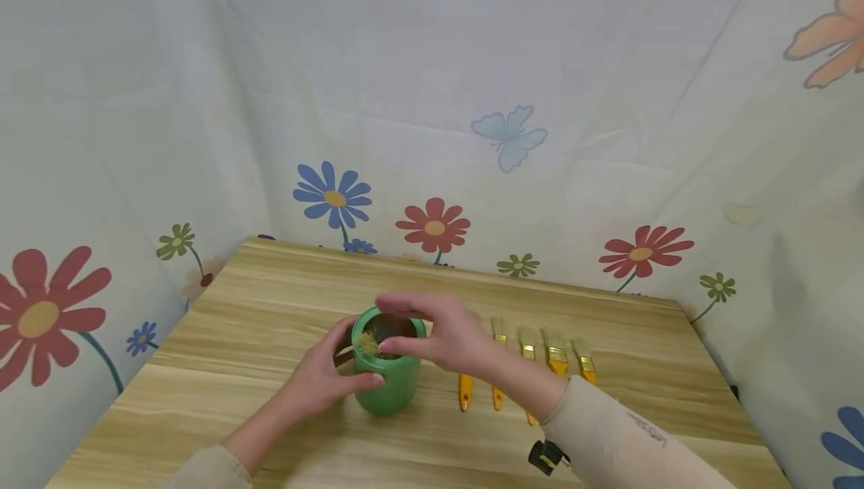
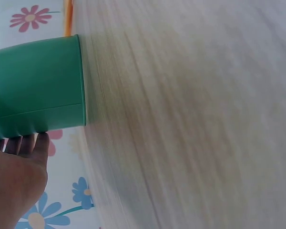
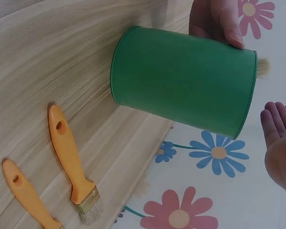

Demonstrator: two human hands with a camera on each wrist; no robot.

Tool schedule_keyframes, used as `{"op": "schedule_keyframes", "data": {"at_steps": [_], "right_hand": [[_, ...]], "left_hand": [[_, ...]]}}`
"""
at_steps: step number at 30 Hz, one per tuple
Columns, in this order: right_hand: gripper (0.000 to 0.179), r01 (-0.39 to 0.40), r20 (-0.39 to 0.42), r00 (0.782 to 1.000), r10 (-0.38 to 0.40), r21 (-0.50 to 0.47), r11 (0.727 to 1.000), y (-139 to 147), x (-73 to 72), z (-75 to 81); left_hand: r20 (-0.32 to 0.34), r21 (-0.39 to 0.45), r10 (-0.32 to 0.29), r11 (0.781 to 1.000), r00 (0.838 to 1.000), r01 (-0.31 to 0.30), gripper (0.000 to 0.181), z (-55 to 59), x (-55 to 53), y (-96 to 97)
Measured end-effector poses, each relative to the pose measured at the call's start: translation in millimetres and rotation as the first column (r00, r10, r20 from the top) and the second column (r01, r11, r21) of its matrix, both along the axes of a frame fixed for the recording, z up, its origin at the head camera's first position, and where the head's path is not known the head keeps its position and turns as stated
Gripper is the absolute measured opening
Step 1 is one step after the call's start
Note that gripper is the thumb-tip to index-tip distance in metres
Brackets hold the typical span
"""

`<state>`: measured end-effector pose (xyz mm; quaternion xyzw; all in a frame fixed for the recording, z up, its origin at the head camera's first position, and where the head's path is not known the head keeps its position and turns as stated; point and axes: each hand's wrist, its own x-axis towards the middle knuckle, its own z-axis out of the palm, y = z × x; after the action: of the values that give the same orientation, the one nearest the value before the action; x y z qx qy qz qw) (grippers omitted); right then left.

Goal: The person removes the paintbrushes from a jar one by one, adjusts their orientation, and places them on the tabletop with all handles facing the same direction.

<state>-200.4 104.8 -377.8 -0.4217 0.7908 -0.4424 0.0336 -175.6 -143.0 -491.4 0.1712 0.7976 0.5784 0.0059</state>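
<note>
A green cylindrical container [image 1: 386, 393] stands upright on the wooden table [image 1: 270, 309]. My left hand [image 1: 328, 373] holds it from the left, thumb on its near side and fingers round the back. In the left wrist view those fingers [image 2: 40, 145] lie against its green wall. Pale brush bristles [image 3: 262, 67] poke out past the rim, while the rest of that brush is hidden inside. Just over the container's mouth is my right hand [image 1: 445, 335], its thumb and fingers apart and extended. Nothing is gripped by it in the right wrist view [image 3: 283, 148].
Several paintbrushes with orange handles lie in a row right of the container, among them a near brush [image 3: 69, 152] and a wide one [image 1: 556, 350]. My right forearm passes over part of the row. A flowered cloth backdrop [image 1: 405, 136] rises behind the table.
</note>
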Motion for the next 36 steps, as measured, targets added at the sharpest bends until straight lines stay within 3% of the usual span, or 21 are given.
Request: {"op": "schedule_keyframes", "data": {"at_steps": [4, 14, 31, 36], "right_hand": [[0.055, -0.006, 0.000, 1.000, 0.006, 0.028, 1.000, -2, -0.6, -2.9], [0.044, -0.070, -0.088, 0.993, 0.074, 0.044, 0.997, -8, -3.6, -14.0], [0.030, -0.045, -0.108, 0.993, 0.052, 0.061, 0.997, -19, -4.1, -19.4], [0.025, -0.024, -0.158, 0.987, 0.032, 0.057, 0.998, -23, -4.7, -21.6]], "left_hand": [[-0.003, 0.000, 0.000, 1.000, 1.000, 0.000, 0.088, 1.1, 1.2, 0.2], [-0.023, 0.008, -0.010, 1.000, 1.000, 0.010, 0.086, -0.4, 1.2, -0.6], [-0.014, 0.002, -0.005, 1.000, 1.000, 0.005, 0.081, 2.6, 3.0, -0.6], [-0.023, 0.002, -0.006, 1.000, 1.000, 0.006, 0.081, 2.2, 2.1, -0.3]]}}
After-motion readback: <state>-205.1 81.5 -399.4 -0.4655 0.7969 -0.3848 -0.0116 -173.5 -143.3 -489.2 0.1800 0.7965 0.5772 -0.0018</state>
